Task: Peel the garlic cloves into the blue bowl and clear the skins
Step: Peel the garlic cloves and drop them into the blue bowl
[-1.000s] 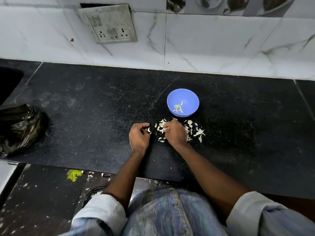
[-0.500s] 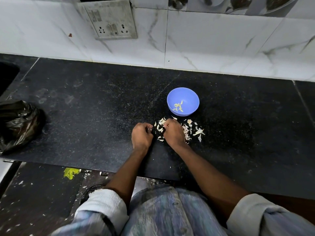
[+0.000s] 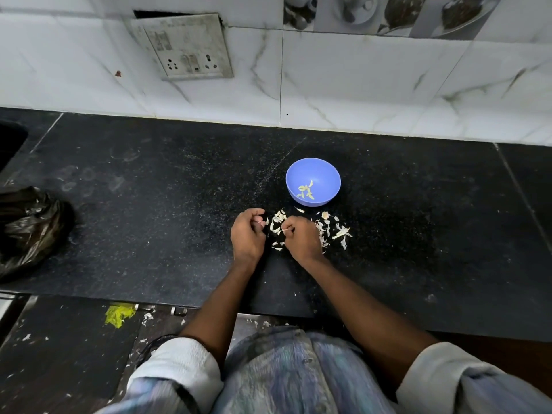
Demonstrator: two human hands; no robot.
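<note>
Resting on the black counter [image 3: 149, 210] with knuckles up, both hands sit side by side, a narrow gap between them. The left hand [image 3: 248, 237] has its fingers curled in and pinches a small pale, pinkish piece [image 3: 262, 223] at its fingertips; whether that piece is a clove or only skin is too small to tell. The right hand [image 3: 301, 239] is curled the same way and pinches a thin white sliver [image 3: 284, 230] toward the left hand. Scattered garlic skins [image 3: 328, 230] lie on the counter in the gap between the hands, under the right hand's knuckles and out past its right side, the farthest bits well clear of the fingers. Just beyond the right hand, apart from it, stands the blue bowl [image 3: 324, 177], upright, with a few pale yellowish pieces [image 3: 306, 190] lying at its bottom. Far off to the left of the left hand, at the counter's edge, lies a crumpled black plastic bag [image 3: 30, 228]. Beyond the bowl rises a white tiled wall [image 3: 358, 85] with a switch plate [image 3: 185, 47] up and to the left of the hands.
</note>
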